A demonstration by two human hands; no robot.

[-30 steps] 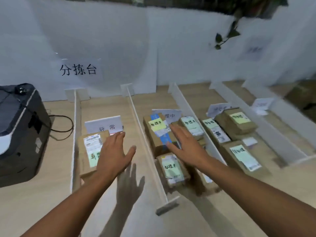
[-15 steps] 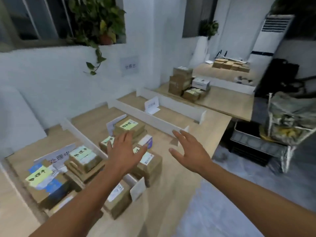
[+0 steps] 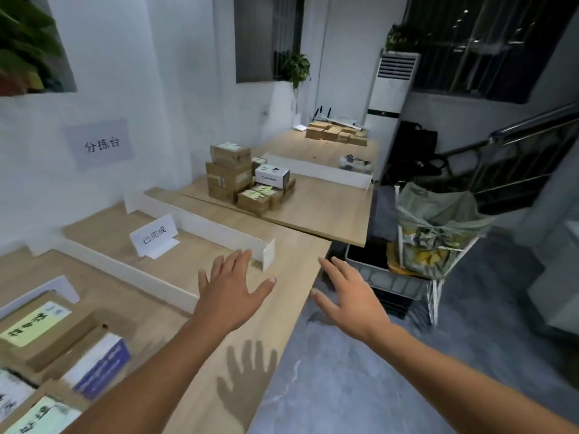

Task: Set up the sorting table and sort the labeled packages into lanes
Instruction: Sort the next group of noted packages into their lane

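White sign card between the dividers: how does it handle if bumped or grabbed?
Probably very light: the sign card looks like thin folded paper. Likely tips or slides easily on its small folded foot. May crease if pinched.

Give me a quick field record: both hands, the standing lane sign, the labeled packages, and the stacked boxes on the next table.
left hand: open, fingers spread, holds nothing, above sorting table near white divider end
right hand: open, holds nothing, past the table edge
lane sign: upright, beside that divider
labeled packages: lower-left lane
stacked boxes: on next table
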